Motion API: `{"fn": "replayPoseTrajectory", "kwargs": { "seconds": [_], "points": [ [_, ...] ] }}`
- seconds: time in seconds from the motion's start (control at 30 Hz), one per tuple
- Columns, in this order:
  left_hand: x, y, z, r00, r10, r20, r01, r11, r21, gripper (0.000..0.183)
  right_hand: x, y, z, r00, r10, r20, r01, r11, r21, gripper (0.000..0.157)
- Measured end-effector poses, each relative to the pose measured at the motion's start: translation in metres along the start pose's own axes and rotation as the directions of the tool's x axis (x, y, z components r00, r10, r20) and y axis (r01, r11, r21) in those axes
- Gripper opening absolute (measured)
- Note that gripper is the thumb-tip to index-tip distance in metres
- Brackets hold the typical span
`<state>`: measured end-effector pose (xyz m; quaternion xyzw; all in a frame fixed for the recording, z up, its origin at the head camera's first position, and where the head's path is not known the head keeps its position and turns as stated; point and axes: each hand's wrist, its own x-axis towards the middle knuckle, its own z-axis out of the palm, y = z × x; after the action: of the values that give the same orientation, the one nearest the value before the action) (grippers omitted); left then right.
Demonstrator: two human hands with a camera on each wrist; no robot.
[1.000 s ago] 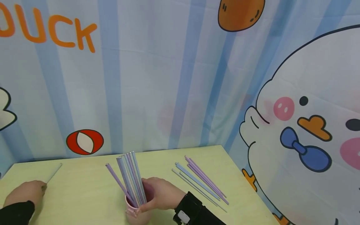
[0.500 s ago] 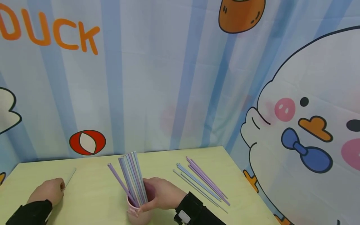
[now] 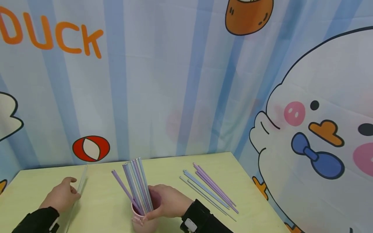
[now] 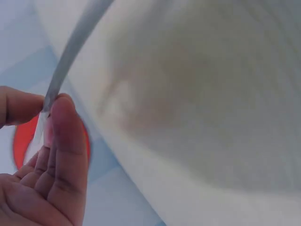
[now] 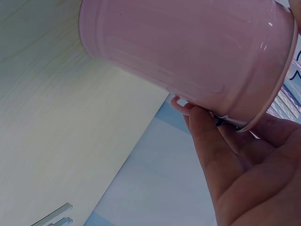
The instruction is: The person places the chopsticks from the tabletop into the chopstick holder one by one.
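My left hand [image 3: 60,196] is over the left part of the table, pinching a pale, translucent straw [image 3: 83,182]. In the left wrist view, thumb and index finger meet on that straw [image 4: 70,52]. Front and centre stands a pink metal cup [image 3: 144,226] filled with purple, blue and pale straws [image 3: 137,186]; one purple straw [image 3: 121,183] leans out to the left. My right hand [image 3: 169,201] grips the cup near its rim. Seen from the right wrist, the fingers hold the cup's rim beside a small pink loop [image 5: 181,106].
Right of the cup several loose straws lie on the table, grouped as purple straws [image 3: 215,187], blue straws [image 3: 205,187] and thin pale straws [image 3: 204,198]. A printed curtain [image 3: 157,97] hangs behind the pale yellow table [image 3: 253,213].
My left hand has moved right across the table with the pale straw, which now stands steeper and extends below the hand. The right hand stays on the cup.
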<state>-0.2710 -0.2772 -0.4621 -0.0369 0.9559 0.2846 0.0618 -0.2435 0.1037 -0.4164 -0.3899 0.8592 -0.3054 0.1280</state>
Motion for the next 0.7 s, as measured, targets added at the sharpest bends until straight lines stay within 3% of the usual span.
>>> {"fn": "replayPoseTrajectory", "kwargs": {
  "seconds": [0.17,0.3,0.43,0.6,0.7],
  "points": [
    [-0.009,0.019,-0.009,0.999,0.029,-0.022,-0.031,0.991,-0.132,0.065,0.000,0.000,0.000,1.000,-0.006,-0.008,0.006,1.000,-0.024,0.078],
    [-0.020,0.037,-0.015,0.998,0.042,-0.047,-0.052,0.969,-0.240,0.053,0.000,0.000,0.000,1.000,-0.001,-0.012,0.001,0.999,-0.044,0.079],
    [-0.033,0.056,-0.022,0.990,0.075,-0.116,-0.108,0.946,-0.305,0.039,0.000,0.000,0.000,1.000,0.004,-0.012,-0.005,0.999,-0.033,0.076],
    [-0.052,0.082,-0.027,0.969,0.134,-0.206,-0.201,0.915,-0.350,0.037,-0.001,-0.001,0.000,0.999,0.039,-0.009,-0.039,0.999,-0.015,0.072],
    [-0.062,0.098,-0.029,0.944,0.182,-0.276,-0.281,0.882,-0.379,0.040,-0.001,-0.001,0.000,0.998,0.069,-0.006,-0.069,0.998,-0.007,0.073]
  ]
}}
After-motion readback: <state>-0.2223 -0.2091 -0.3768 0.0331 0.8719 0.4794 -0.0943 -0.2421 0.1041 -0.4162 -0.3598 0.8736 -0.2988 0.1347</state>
